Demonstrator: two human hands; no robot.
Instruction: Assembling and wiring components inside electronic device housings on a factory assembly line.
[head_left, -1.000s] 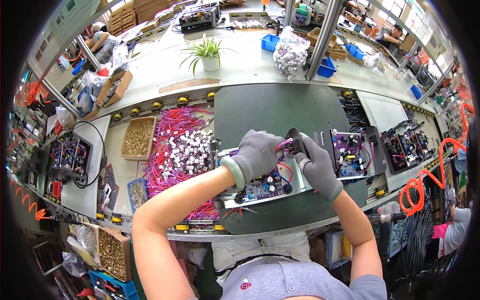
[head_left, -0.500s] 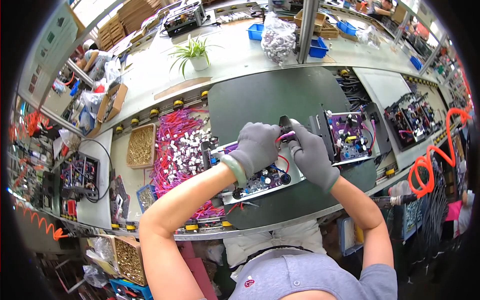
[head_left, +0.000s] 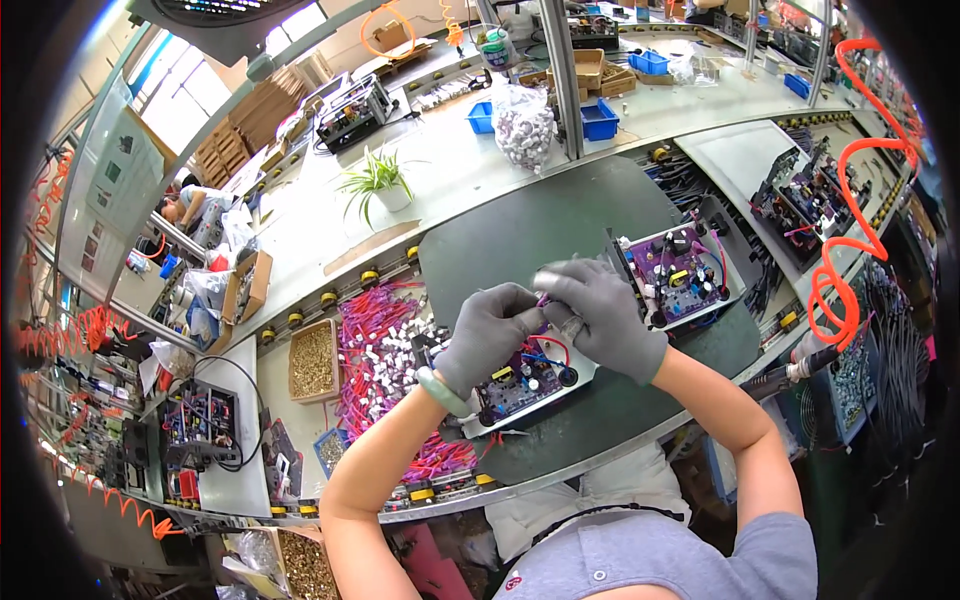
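Observation:
Both my hands wear grey gloves and meet over the far edge of an open electronic unit. That unit is a circuit board (head_left: 520, 385) in a pale metal casing, with a red wire (head_left: 562, 346) looping up from it. My left hand (head_left: 487, 335) is closed, thumb and fingers pinching a purple wire (head_left: 543, 300) that shows only in part. Just right of it, my right hand (head_left: 612, 318) has its fingers curled in, the upper ones blurred; what they grip is hidden. A second open unit with a purple board (head_left: 672, 272) lies to the right.
Left of the unit lies a heap of pink-purple wires with white connectors (head_left: 385, 350), beside a box of small brass-coloured parts (head_left: 314, 360). A dark green mat (head_left: 520, 240) lies beneath the units. A potted plant (head_left: 392, 192) stands behind. A coiled orange hose (head_left: 835, 290) hangs at right.
The view has tilted and shifted. The black piece seen between my hands before is no longer visible. My right fingers have moved over toward the left fingertips.

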